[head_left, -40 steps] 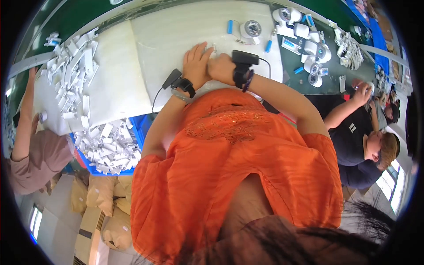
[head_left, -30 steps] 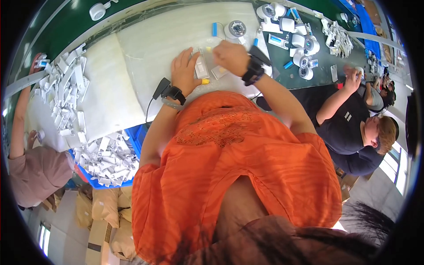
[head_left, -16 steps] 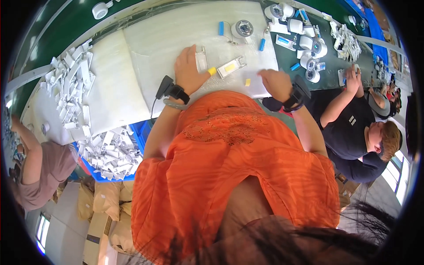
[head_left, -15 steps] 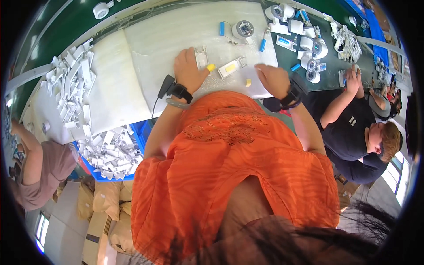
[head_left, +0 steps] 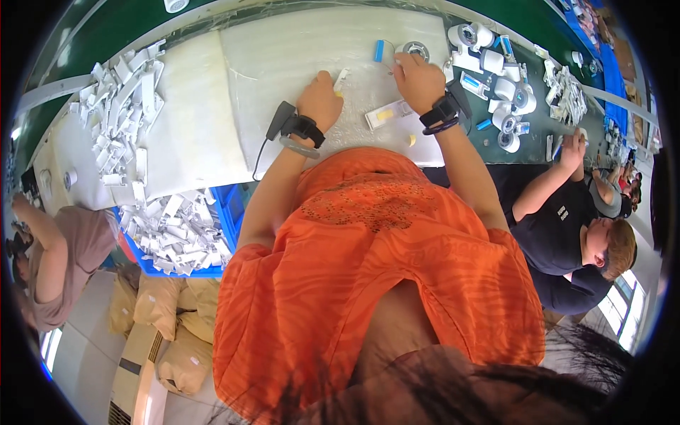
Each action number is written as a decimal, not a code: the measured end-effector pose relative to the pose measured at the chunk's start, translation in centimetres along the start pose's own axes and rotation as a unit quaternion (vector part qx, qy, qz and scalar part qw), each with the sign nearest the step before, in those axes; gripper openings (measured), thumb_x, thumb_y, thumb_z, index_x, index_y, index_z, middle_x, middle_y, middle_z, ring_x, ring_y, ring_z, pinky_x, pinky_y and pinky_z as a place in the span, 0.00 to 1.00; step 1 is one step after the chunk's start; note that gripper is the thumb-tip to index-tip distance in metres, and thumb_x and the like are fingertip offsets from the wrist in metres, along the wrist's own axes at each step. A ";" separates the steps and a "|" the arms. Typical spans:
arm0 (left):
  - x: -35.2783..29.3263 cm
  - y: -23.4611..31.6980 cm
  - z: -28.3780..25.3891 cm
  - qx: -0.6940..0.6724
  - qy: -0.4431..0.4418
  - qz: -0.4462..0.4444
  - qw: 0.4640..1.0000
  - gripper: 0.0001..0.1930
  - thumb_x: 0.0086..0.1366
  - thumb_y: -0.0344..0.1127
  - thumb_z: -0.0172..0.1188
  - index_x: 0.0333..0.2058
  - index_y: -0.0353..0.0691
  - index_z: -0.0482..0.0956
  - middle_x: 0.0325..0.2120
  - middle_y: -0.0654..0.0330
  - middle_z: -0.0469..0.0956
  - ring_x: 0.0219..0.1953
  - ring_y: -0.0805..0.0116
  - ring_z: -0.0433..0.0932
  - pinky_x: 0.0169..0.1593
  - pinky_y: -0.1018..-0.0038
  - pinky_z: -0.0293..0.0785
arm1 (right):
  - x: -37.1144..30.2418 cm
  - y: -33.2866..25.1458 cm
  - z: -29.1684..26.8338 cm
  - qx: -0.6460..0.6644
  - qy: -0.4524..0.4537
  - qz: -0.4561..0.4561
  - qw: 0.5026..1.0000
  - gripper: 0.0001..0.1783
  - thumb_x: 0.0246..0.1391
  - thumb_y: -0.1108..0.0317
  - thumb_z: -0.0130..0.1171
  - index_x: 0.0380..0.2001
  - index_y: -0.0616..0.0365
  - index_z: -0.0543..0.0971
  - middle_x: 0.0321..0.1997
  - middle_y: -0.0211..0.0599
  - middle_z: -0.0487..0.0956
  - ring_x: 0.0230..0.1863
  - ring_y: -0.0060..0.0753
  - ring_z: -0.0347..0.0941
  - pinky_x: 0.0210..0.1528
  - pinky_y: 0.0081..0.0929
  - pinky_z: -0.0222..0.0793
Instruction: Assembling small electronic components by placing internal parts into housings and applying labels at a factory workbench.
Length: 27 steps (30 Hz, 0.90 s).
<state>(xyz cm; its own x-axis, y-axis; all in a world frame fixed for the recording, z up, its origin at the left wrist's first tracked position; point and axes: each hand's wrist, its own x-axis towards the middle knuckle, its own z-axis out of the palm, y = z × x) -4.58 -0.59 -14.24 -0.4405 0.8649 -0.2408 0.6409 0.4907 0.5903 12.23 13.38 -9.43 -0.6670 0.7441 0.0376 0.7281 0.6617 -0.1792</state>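
Observation:
My left hand is closed on a slim white plastic housing, tilted up on edge; a bit of yellow shows at the thumb. Farther right, my right hand is at the near edge of a round white lamp head, fingers bent and closed over the wire area. What they pinch is hidden. A blue cylindrical battery lies left of those fingers. Between my wrists rests another white housing with a yellow patch, and a small yellow piece lies nearer me.
Several lamp heads and blue batteries are gathered on the right. White plastic parts are heaped on the left, above a blue bin full of more. Co-workers sit on both sides; one person's hand works at the far right.
My right hand has moved forward from the table's near side to the lamp head. The housing beside my left hand is now held and tilted up. The view has shifted slightly.

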 end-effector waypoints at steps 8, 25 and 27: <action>-0.1 0.2 -2.0 -0.552 -0.078 -0.120 0.822 0.12 0.58 0.31 0.50 0.41 0.33 0.65 0.27 0.56 0.75 0.20 0.66 0.76 0.16 0.71 0.70 | 6.2 -0.2 1.2 -0.169 0.012 -0.090 0.981 0.14 0.50 0.52 0.60 0.28 0.51 0.80 0.29 0.31 0.81 0.36 0.36 0.74 0.44 0.40 0.58; 0.3 -0.9 -2.0 -0.681 -0.378 -0.177 0.601 0.23 0.69 0.56 0.41 0.48 0.43 0.70 0.24 0.62 0.71 0.12 0.74 0.65 0.14 0.75 0.67 | 0.1 -2.4 -2.8 0.213 -0.023 -0.309 0.927 0.14 0.44 0.72 0.61 0.38 0.50 0.77 0.34 0.30 0.77 0.40 0.38 0.74 0.44 0.33 0.65; 0.3 0.7 -1.6 -0.632 -0.357 -0.214 0.653 0.23 0.70 0.55 0.40 0.47 0.43 0.70 0.25 0.62 0.72 0.13 0.72 0.69 0.16 0.73 0.71 | -0.5 -1.9 -2.4 0.199 -0.015 -0.342 0.918 0.15 0.43 0.71 0.60 0.38 0.50 0.77 0.35 0.29 0.76 0.41 0.36 0.73 0.45 0.33 0.65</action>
<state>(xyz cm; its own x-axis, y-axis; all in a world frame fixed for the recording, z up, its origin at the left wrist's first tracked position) -5.28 -0.19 -12.68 0.2867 0.7275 -0.6233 -0.6758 0.6148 0.4067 11.55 11.94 -6.73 -0.9550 0.1598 0.2499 0.0251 0.8830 -0.4687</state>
